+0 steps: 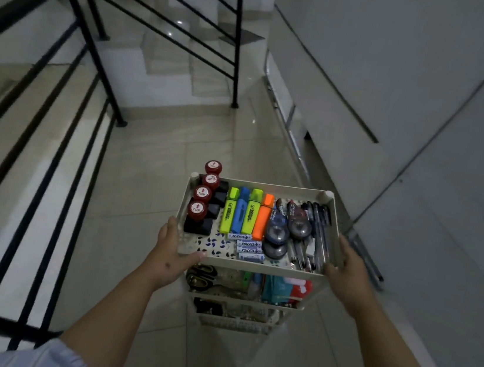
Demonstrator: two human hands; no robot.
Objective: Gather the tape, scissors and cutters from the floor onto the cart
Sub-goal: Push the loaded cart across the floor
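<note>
Head view looked down on the cream cart (260,185) on a tiled landing. The left hand (170,254) gripped its top tray's near-left corner, thumb curled over the rim; the right hand (346,269) clasped the near-right corner. Black-handled scissors (202,276) lay on the middle shelf, near-left, below the highlighters (246,214).

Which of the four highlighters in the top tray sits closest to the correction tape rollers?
The orange highlighter, rightmost of the four, right beside the correction tape rollers. The two yellow-green highlighters and the blue highlighter lie further left, toward the red stamps.
</note>
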